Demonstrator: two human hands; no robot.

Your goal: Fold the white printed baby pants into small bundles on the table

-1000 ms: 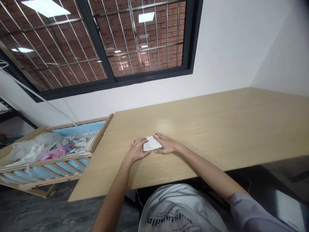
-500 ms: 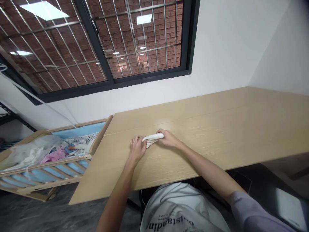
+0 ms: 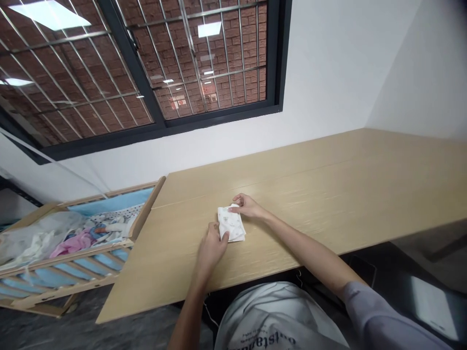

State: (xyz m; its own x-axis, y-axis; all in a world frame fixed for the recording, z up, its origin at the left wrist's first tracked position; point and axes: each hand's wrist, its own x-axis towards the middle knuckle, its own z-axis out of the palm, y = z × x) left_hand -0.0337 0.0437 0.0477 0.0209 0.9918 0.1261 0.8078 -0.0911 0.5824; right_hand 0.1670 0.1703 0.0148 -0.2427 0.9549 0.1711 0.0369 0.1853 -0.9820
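Note:
A small white cloth [image 3: 231,223] with a faint print lies folded into a soft rectangle on the pale wood-grain table [image 3: 328,194]. My left hand [image 3: 212,250] is at its near left edge, fingers pressed against the fabric. My right hand [image 3: 248,206] reaches in from the right, fingertips on the cloth's far edge. Both hands hide small parts of the cloth, and the fold underneath does not show.
A wooden crib rail [image 3: 148,209] stands against the table's left end. Inside the crib, with its blue padding, lie a pink garment [image 3: 71,245] and white fabric. Behind the table rise a white wall and a barred window.
The cloth has gone from a narrow rolled strip to a flatter, wider folded rectangle. My left hand has moved towards me along its edge, and my right hand sits slightly further back.

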